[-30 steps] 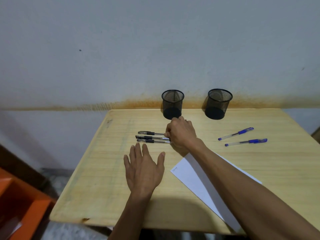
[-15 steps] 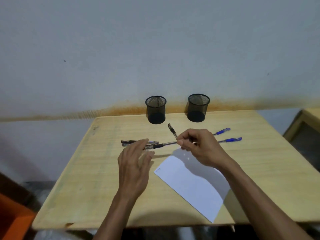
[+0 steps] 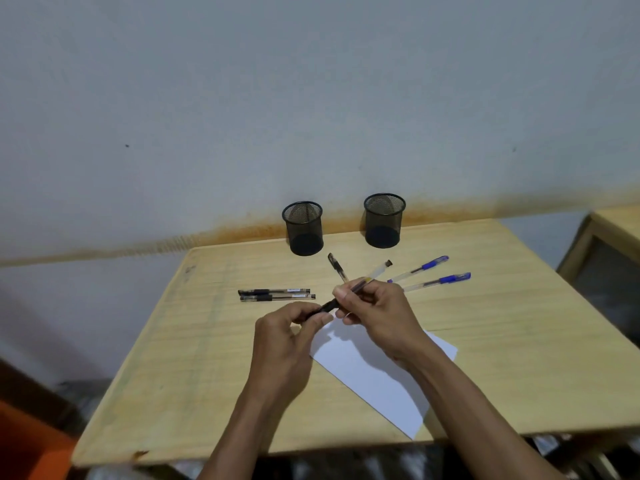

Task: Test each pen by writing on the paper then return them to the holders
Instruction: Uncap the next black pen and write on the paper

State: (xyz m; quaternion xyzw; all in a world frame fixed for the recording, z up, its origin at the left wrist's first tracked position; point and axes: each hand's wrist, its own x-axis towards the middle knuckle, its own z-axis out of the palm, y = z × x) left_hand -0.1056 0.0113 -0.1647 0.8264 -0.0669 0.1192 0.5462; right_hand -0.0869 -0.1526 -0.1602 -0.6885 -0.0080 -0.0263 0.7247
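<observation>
Resting: two holders (image 3: pixel 304 230), four loose pens (image 3: pixel 277 291).

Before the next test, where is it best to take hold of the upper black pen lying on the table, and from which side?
Grip the upper black pen at mid-barrel, coming from above with thumb on its far side. It lies flat, crosswise, with the second black pen close along its near side, so the far side and ends are the freer approach.

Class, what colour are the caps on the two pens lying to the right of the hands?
Blue: both capped pens show it clearly in the head view.
</observation>
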